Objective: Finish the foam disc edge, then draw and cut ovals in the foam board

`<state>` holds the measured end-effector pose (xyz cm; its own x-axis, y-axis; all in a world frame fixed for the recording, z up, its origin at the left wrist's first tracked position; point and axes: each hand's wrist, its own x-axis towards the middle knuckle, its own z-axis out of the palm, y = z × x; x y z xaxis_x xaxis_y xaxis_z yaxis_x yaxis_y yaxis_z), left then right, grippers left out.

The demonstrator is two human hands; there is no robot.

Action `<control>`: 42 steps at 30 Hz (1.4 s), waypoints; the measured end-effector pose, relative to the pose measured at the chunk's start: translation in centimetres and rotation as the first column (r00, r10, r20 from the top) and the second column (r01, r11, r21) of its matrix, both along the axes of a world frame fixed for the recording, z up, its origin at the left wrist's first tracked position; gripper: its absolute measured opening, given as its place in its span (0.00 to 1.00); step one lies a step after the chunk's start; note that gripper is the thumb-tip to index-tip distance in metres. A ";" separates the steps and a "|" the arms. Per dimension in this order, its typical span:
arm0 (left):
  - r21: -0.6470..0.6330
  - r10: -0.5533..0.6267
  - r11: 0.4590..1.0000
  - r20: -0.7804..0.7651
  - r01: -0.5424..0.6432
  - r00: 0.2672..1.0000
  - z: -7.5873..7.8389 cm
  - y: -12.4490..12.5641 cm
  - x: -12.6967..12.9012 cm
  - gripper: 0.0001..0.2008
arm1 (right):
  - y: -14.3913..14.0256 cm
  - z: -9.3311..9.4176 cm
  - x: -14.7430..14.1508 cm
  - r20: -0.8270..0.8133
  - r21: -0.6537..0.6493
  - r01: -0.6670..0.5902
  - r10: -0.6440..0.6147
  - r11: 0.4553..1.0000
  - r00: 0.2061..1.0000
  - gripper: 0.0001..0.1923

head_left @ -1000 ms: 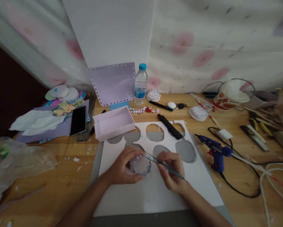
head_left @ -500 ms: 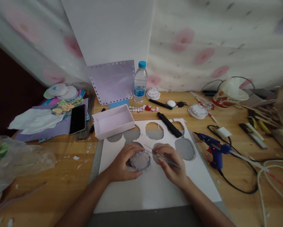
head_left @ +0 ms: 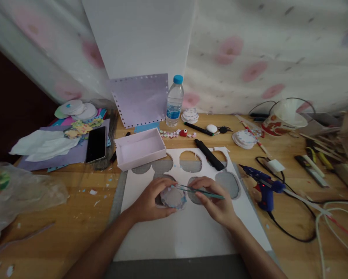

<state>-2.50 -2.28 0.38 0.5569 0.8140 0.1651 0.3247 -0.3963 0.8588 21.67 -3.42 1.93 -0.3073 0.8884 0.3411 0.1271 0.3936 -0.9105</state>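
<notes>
Between the thumb and fingers of my left hand (head_left: 154, 201) is a round white paper disc (head_left: 172, 197), its rim dotted with small blue and lilac pieces. A pair of teal tweezers (head_left: 207, 193) is pinched in my right hand (head_left: 216, 201), tips pointing left and reaching the disc's upper right edge. Whether the tips grip a piece is too small to tell. Both hands are above a white sheet (head_left: 150, 240) with several round holes cut out, which lies on a grey cutting mat (head_left: 118, 205).
Behind the sheet are an open pale box (head_left: 140, 149), a black marker (head_left: 208, 154) and a water bottle (head_left: 174, 101). A blue glue gun (head_left: 264, 184) with cords is at right, near decorated discs (head_left: 244, 138). A phone (head_left: 96, 144) and plastic bag (head_left: 25, 190) lie left.
The tweezers have swung flatter, and their tips now meet the disc's upper edge. My left hand keeps its hold on the disc. The camera view has shifted slightly.
</notes>
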 end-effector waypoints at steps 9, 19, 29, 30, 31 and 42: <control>-0.022 -0.015 1.000 -0.018 0.015 1.000 0.2 0.1 -0.2 0.34 | -1.0 -1.2 -0.8 -0.077 -0.050 0.079 -0.083 0.996 0.994 0.10; 0.018 0.034 0.999 0.007 -0.034 0.999 -0.1 -0.2 -0.1 0.31 | -1.5 -1.4 -1.3 -0.020 0.065 0.090 -0.089 0.994 0.996 0.12; 0.038 0.055 0.998 0.048 -0.057 0.997 0.0 -0.1 0.1 0.28 | -1.2 -0.4 -1.4 0.050 0.166 0.067 -0.076 0.984 0.996 0.12; 0.048 0.053 0.997 0.054 -0.056 0.997 0.1 -0.1 0.1 0.28 | -1.2 -0.4 -1.4 0.052 0.168 0.064 -0.073 0.984 0.996 0.12; 0.055 0.050 0.997 0.060 -0.054 0.997 0.1 -0.1 0.1 0.28 | -1.2 -0.4 -1.4 0.054 0.165 0.059 -0.068 0.985 0.996 0.11; 0.034 -0.004 0.999 0.078 0.001 0.997 0.4 -0.1 -0.4 0.28 | 0.9 -0.8 -0.5 -0.352 -0.179 0.335 -0.378 0.925 0.856 0.12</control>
